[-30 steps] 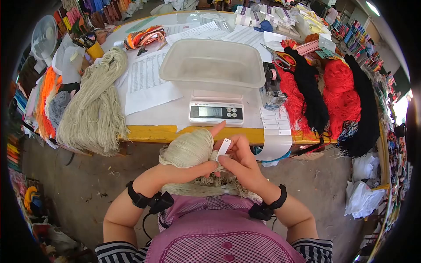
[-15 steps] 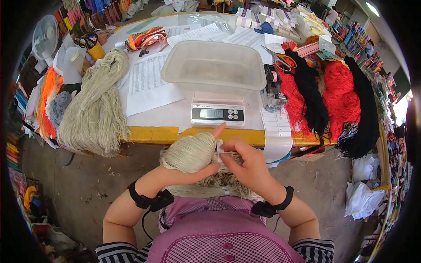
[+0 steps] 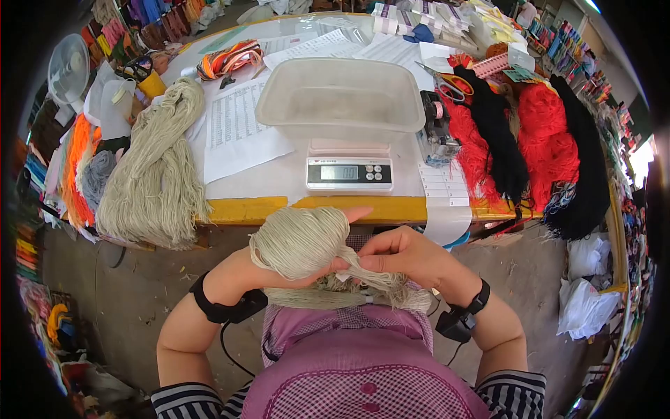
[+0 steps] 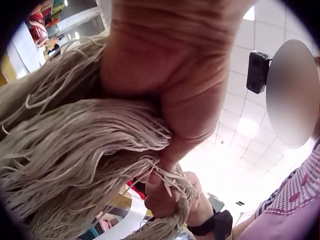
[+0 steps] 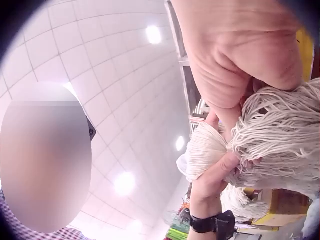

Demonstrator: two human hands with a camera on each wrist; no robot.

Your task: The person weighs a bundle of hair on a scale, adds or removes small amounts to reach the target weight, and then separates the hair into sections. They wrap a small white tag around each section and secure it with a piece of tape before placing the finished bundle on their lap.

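Note:
My left hand grips a thick skein of pale beige yarn, its thumb laid across the near side and one finger sticking out beyond the far side. At the skein's right end my right hand pinches a bunch of the yarn between thumb and fingers, close to the left thumb. Loose cut ends spill out past the right hand in the right wrist view. A small bit of a white label shows under the left thumb; the rest of it is hidden. More beige yarn lies across the apron below.
A digital scale stands at the table's front edge, bearing a clear plastic tub. Left lies a big beige hank; right are red yarn, black yarn, scissors and a label strip.
The right hand first held up a white label marked 2, then lowered it to the skein. Now it pinches yarn there, the label mostly hidden. The right forearm has swung outward.

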